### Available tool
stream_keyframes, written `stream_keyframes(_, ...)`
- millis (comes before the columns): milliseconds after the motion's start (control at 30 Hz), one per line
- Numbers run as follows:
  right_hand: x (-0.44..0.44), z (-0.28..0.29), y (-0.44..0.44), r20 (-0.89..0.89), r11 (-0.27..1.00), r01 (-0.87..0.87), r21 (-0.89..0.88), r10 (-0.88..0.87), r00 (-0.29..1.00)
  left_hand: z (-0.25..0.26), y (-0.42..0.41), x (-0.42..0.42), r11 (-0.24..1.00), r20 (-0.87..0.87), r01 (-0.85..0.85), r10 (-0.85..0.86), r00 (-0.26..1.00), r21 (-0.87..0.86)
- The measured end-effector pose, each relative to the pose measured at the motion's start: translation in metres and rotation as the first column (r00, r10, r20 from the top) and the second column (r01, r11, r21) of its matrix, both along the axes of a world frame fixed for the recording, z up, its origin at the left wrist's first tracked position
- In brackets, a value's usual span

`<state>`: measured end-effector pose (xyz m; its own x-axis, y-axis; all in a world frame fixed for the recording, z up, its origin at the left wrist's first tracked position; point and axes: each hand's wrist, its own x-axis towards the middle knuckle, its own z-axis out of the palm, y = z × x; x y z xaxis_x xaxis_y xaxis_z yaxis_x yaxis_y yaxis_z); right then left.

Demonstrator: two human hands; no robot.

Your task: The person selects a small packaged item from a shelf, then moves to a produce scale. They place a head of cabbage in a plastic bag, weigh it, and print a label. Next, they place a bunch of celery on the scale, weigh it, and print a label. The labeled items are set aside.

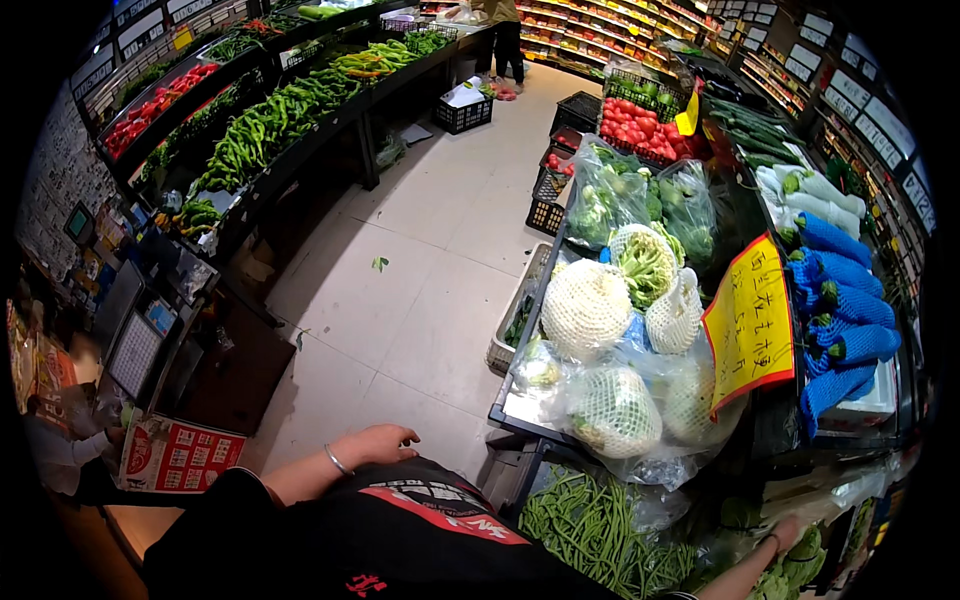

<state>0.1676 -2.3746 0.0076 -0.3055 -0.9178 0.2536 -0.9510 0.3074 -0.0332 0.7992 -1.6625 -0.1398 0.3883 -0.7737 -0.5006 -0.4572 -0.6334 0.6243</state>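
Note:
My left hand (384, 444), with a silver bangle at its wrist, hangs in front of my black shirt. Its fingers are loosely curled and nothing is in them. At the lower right, my right hand (786, 534) reaches in among leafy green vegetables (796, 566) and clear plastic film (847, 491). Its fingers are partly hidden, and I cannot tell whether they grip the film. Green beans (600, 525) lie in a bin between my body and that hand. Beyond them are cauliflowers (589, 307) in white foam nets, some inside clear plastic bags (611, 412).
A yellow handwritten sign (750, 322) stands beside gourds in blue foam nets (855, 300). Tomatoes (637, 127) fill a crate farther back. Green peppers (277, 120) line the left stand, near a weighing scale (135, 352). Another person (508, 45) stands down the tiled aisle (405, 300).

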Motion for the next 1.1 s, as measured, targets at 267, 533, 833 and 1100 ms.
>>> stream_keyframes(267, 0.309, -0.059, 0.31, 0.899, 0.452, -0.864, 0.22, -0.438, -0.001, 0.005, 0.065, 0.005, 0.886, -0.366, -0.39, 0.285, 0.886, -0.253)
stream_keyframes(533, 0.655, 0.036, 0.643, 0.868, -0.86, -0.43, -0.274, -0.028, -0.496, 0.119, 0.177, 0.1, 0.261, -0.464, -0.648, 0.516, 0.72, -0.715)
stream_keyframes(833, 0.739, 0.045, 0.822, 0.897, -0.947, 0.294, -0.129, -0.238, -0.373, 0.19, 0.375, 0.099, 0.526, 0.129, -0.332, 0.66, 0.74, -0.783)
stream_keyframes(1100, 0.764, 0.044, 0.931, 0.988, -0.875, 0.459, -0.154, -0.125, 0.092, 0.084, 0.473, 0.07, 0.586, -0.58, -0.678, 0.389, 0.715, -0.444)
